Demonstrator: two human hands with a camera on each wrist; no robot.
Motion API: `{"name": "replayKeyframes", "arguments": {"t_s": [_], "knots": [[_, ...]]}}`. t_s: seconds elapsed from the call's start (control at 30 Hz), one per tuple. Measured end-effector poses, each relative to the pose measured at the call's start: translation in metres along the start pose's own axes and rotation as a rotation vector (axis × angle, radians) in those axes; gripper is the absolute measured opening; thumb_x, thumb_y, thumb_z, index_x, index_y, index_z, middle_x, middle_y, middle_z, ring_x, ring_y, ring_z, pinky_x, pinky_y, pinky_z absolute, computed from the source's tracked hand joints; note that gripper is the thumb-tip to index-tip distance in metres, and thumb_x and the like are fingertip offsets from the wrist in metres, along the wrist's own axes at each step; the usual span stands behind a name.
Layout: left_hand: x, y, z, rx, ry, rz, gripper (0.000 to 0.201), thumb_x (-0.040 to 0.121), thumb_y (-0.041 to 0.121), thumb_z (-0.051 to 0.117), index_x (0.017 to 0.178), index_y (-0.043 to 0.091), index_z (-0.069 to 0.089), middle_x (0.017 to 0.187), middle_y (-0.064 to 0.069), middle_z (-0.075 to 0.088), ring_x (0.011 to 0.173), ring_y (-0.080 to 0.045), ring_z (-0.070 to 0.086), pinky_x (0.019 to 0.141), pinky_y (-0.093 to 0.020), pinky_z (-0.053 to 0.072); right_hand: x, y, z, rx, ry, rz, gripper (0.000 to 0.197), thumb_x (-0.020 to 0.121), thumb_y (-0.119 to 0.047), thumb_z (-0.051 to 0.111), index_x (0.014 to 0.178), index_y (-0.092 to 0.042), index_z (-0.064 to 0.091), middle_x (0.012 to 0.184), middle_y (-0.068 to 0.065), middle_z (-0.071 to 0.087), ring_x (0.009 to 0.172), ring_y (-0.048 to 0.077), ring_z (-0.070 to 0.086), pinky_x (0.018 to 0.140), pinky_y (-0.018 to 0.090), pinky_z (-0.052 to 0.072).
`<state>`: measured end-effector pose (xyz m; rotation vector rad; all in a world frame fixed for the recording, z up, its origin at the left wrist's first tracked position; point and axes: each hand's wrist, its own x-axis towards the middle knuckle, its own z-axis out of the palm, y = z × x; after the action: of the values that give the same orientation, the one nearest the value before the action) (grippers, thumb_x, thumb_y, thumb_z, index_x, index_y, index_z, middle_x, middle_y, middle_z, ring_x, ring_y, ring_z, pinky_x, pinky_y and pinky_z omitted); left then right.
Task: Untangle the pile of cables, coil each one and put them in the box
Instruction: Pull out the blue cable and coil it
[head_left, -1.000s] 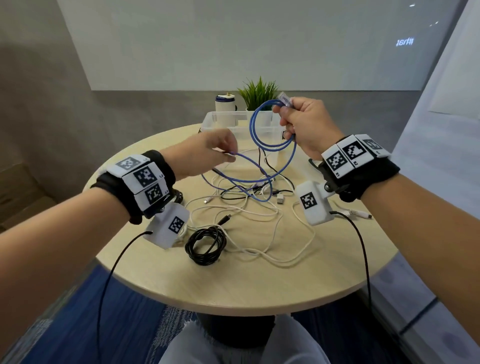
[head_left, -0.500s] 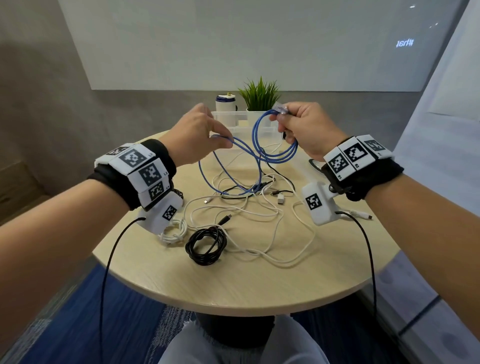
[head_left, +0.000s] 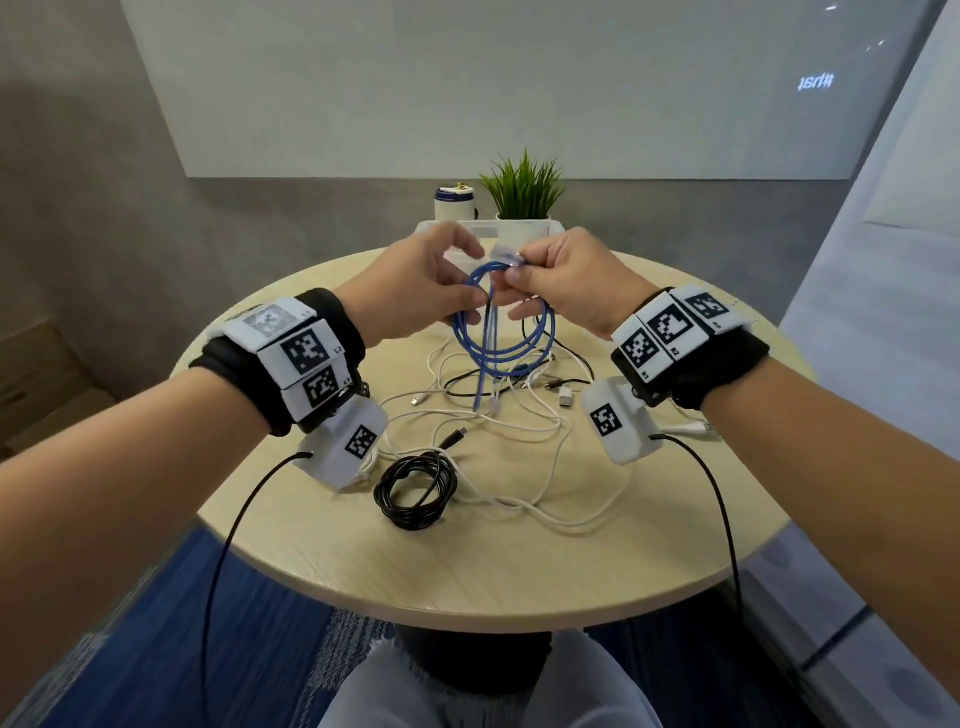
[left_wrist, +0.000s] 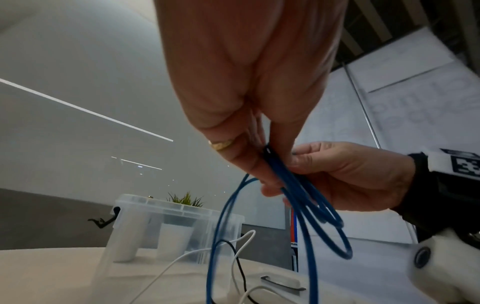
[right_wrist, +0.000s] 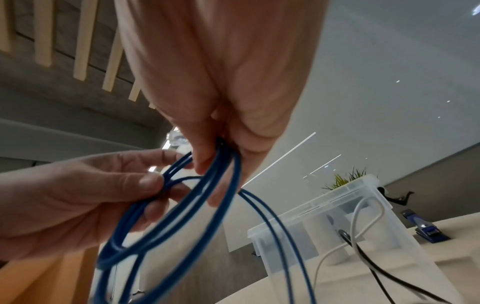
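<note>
Both hands meet above the middle of the round, pale wooden tabletop (head_left: 519, 561), working on the thin blue network cable (head_left: 501, 338). The right hand (head_left: 566, 280) has its grip closed on the top of the coil: thumb and fingers pinch the gathered loops, and the cable's clear plastic plug (head_left: 506, 254) sticks out just above them. The left hand (head_left: 421, 291) faces it with fingers curled, pinching the same bundle of strands on the opposite side — the left wrist view shows its fingertips (left_wrist: 262, 174) pressed onto the blue strands.

The loops hang straight down from the two grips, so the coil's long axis is close to vertical. Below the loops, a loose blue tail (head_left: 485, 374) drops to the tabletop and ends among the tangled white and black cables (head_left: 493, 415) there. That tail lies directly beneath the hands, slightly nearer the left one, so I judge the left hand is the one placed to draw up the last length while the right keeps the coil.

The clear plastic box (head_left: 540, 228) stands beyond the hands at the far edge of the tabletop, and a coiled black cable (head_left: 415, 488) lies on the near side — apart from the tangle's centre.
</note>
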<state>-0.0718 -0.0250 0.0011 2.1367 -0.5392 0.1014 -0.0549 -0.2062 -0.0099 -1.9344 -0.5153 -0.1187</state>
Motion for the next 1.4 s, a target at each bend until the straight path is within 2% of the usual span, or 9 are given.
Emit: {"name": "replayKeyframes", "arguments": {"t_s": [0.2, 0.33, 0.47, 0.7, 0.9, 1.0, 1.1, 1.2, 1.4], "knots": [[0.002, -0.007, 0.002, -0.01, 0.002, -0.036, 0.008, 0.089, 0.004, 0.061, 0.09, 0.012, 0.06, 0.077, -0.006, 0.068, 0.06, -0.006, 0.065, 0.063, -0.021, 0.053, 0.0, -0.004, -0.002, -0.464, 0.023, -0.165, 0.018, 0.091, -0.016, 0.061, 0.101, -0.007, 0.073, 0.093, 0.004, 0.058, 0.089, 0.015, 0.052, 0.082, 0.027, 0.041], [0.002, -0.008, 0.005, -0.099, 0.016, -0.041, 0.022, 0.1, 0.007, 0.039, 0.085, 0.015, 0.054, 0.068, -0.002, 0.052, 0.06, -0.013, 0.058, 0.066, -0.029, 0.048, 0.001, -0.005, -0.002, -0.34, -0.001, -0.096, 0.011, 0.091, -0.02, 0.063, 0.091, -0.013, 0.072, 0.077, 0.009, 0.059, 0.071, 0.02, 0.049, 0.07, 0.031, 0.042], [0.003, -0.006, 0.007, -0.069, 0.041, -0.023, 0.025, 0.103, 0.013, 0.031, 0.085, 0.014, 0.049, 0.065, 0.002, 0.037, 0.057, -0.011, 0.037, 0.059, -0.026, 0.043, 0.002, -0.004, -0.001, -0.247, -0.052, -0.029, 0.011, 0.098, -0.018, 0.05, 0.102, -0.014, 0.059, 0.093, 0.002, 0.068, 0.084, 0.013, 0.065, 0.087, 0.031, 0.052], [0.004, -0.004, 0.008, 0.009, 0.035, 0.006, 0.026, 0.103, 0.018, 0.03, 0.084, 0.018, 0.047, 0.066, -0.001, 0.036, 0.061, -0.015, 0.034, 0.059, -0.031, 0.033, -0.004, -0.006, -0.002, -0.159, -0.173, 0.004, 0.015, 0.1, -0.015, 0.044, 0.093, -0.014, 0.057, 0.076, 0.001, 0.06, 0.065, 0.002, 0.061, 0.064, 0.01, 0.047], [0.0, -0.004, 0.004, -0.052, -0.005, -0.007, 0.022, 0.098, 0.031, 0.047, 0.118, 0.021, 0.047, 0.095, 0.007, 0.058, 0.078, -0.001, 0.052, 0.064, -0.009, 0.041, 0.001, -0.002, -0.005, 0.255, -0.012, 0.074, 0.018, 0.099, -0.002, 0.042, 0.087, -0.01, 0.053, 0.075, 0.008, 0.055, 0.069, 0.018, 0.066, 0.078, 0.041, 0.058], [0.001, -0.011, 0.003, 0.029, -0.094, -0.031, 0.031, 0.093, 0.036, 0.055, 0.119, 0.024, 0.045, 0.1, -0.001, 0.065, 0.091, -0.017, 0.061, 0.088, -0.032, 0.05, 0.002, -0.001, -0.011, 0.25, 0.079, 0.109, 0.016, 0.099, -0.006, 0.042, 0.088, -0.013, 0.051, 0.076, 0.006, 0.058, 0.079, 0.025, 0.068, 0.084, 0.049, 0.056], [-0.002, -0.008, 0.007, 0.009, -0.015, 0.002, 0.016, 0.099, 0.03, 0.044, 0.111, 0.023, 0.05, 0.073, 0.001, 0.05, 0.071, -0.017, 0.048, 0.071, -0.035, 0.047, 0.001, 0.0, -0.015, 0.243, 0.111, 0.125, 0.015, 0.1, -0.008, 0.043, 0.088, -0.013, 0.051, 0.073, 0.006, 0.061, 0.081, 0.029, 0.069, 0.087, 0.055, 0.053], [0.001, -0.006, 0.007, 0.013, 0.066, 0.016, 0.019, 0.1, 0.028, 0.043, 0.108, 0.018, 0.057, 0.077, -0.002, 0.047, 0.067, -0.013, 0.038, 0.068, -0.033, 0.036, -0.001, 0.0, -0.014, 0.224, 0.094, 0.125, 0.017, 0.101, -0.01, 0.041, 0.087, -0.012, 0.051, 0.075, 0.007, 0.062, 0.08, 0.028, 0.068, 0.087, 0.054, 0.053], [0.003, -0.003, 0.011, 0.107, 0.109, 0.019, 0.014, 0.097, 0.02, 0.047, 0.104, 0.019, 0.059, 0.069, 0.006, 0.045, 0.056, -0.005, 0.04, 0.046, -0.007, 0.032, -0.001, -0.002, -0.01, 0.219, 0.095, 0.107, 0.02, 0.101, -0.007, 0.039, 0.086, -0.011, 0.053, 0.073, 0.009, 0.057, 0.068, 0.025, 0.067, 0.076, 0.042, 0.059]]}}
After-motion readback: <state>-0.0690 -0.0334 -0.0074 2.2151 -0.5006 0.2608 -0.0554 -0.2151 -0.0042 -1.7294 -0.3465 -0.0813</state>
